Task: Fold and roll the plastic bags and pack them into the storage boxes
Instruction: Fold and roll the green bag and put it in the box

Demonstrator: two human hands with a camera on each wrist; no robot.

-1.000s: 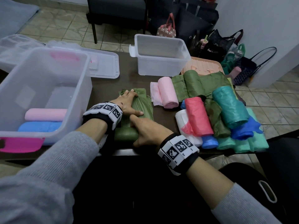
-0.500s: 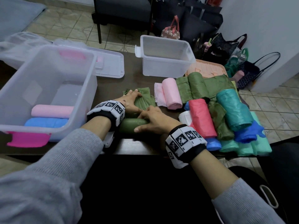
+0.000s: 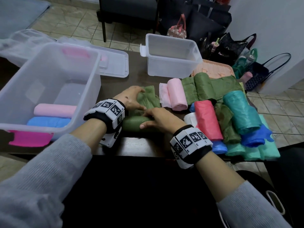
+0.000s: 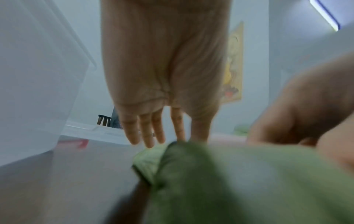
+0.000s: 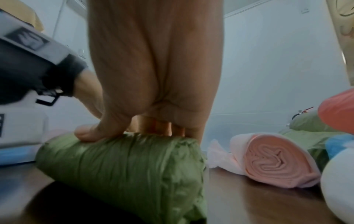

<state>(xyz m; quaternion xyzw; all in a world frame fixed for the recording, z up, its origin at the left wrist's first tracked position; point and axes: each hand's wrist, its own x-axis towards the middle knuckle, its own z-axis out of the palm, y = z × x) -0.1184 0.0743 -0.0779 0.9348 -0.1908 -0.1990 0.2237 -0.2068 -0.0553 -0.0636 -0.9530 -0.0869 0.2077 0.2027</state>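
- Since a second ago your roll has grown, with less flat green bag [image 3: 148, 97] left at twelve o'clock.
- The storage box [image 3: 49, 76] sits at nine o'clock.
- Your right hand [image 3: 162, 120] curls over the green roll [image 3: 134, 123].
- Your left hand [image 3: 130, 99] presses the bag's flat part, fingers straight.

My left wristband [image 3: 108, 116] is covering the near end of the green bag roll [image 3: 134, 123], and my right hand [image 3: 162, 120] is hiding its far end in the head view. In the left wrist view that roll [image 4: 220, 181] is blurring into a soft green mass, and my right hand [image 4: 302, 106] is smearing out at the picture's edge. My right fingertips [image 5: 162, 127] are disappearing behind the roll [image 5: 124, 166]. The big storage box [image 3: 49, 79] is being cut off at the left edge, and the bags on the floor [image 3: 230, 46] are lying too dark to tell apart.
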